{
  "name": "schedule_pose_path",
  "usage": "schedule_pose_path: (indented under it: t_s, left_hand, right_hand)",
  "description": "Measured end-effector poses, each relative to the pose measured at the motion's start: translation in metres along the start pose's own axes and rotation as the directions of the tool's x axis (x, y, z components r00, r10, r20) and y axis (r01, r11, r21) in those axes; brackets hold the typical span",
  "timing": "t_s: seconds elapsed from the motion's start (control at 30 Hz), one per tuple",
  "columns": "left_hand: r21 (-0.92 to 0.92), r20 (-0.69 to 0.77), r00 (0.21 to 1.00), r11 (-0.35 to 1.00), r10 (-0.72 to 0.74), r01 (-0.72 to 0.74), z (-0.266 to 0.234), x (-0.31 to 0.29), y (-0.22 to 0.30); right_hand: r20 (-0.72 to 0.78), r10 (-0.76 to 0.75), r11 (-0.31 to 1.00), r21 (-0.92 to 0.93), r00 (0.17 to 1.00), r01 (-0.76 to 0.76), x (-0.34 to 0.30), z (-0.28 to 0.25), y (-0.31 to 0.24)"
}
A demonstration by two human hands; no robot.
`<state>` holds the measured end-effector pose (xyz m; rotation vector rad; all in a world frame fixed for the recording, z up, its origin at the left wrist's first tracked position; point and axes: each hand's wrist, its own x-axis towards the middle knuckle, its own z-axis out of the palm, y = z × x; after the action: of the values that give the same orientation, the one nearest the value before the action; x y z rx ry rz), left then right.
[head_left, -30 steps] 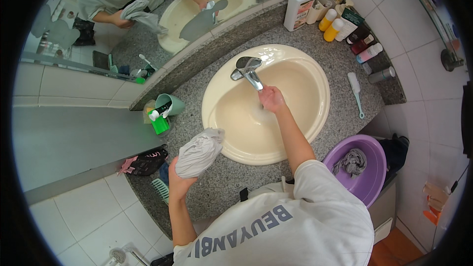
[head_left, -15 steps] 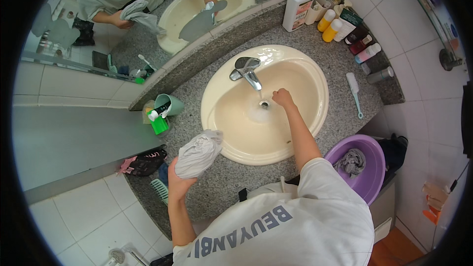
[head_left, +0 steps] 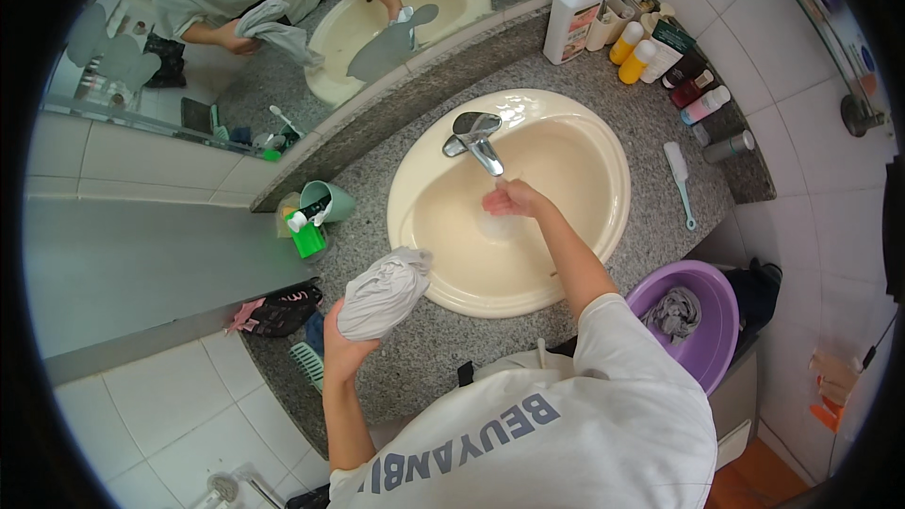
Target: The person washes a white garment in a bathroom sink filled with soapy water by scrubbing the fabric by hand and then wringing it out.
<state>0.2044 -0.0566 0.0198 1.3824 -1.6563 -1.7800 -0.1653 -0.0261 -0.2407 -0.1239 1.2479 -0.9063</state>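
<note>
My left hand (head_left: 346,351) is closed around a bunched-up light grey cloth (head_left: 385,296), held over the counter at the near left edge of the sink. The oval cream sink (head_left: 617,203) has a chrome faucet (head_left: 478,139) at its far left. Below the spout, my right hand (head_left: 514,198) is turned palm up with its fingers stretched out toward the left. Water appears to run from the faucet onto it. This hand holds nothing and covers the drain.
A purple basin (head_left: 728,320) with a crumpled grey cloth (head_left: 675,312) stands at the right. A light blue brush (head_left: 681,184) lies right of the sink. A white pump bottle (head_left: 571,24) stands behind, a green cup (head_left: 335,203) left, a comb (head_left: 306,361) near left.
My right hand has moved left from beside the drain to under the spout, turning palm up and spreading its fingers. The left hand still holds the cloth in nearly the same place.
</note>
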Motion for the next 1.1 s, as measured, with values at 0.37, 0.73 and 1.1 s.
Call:
schedule_pose_path:
  t_s: [0.37,0.73,1.1]
  left_hand:
    - [0.015,-0.002,1.0,1.0,0.015,-0.015,0.004,0.001,0.002]
    - [0.024,0.0,1.0,0.999,0.021,-0.021,0.003,-0.001,0.002]
    - [0.005,-0.01,1.0,1.0,0.013,-0.013,0.007,-0.001,0.005]
  right_hand:
    - [-0.024,-0.089,0.958,0.272,0.996,0.092,-0.001,0.009,-0.012]
    - [0.009,-0.218,0.869,0.457,0.976,0.19,0.0,0.006,-0.002]
    - [-0.038,-0.252,0.782,0.58,0.967,0.227,0.004,0.004,-0.001]
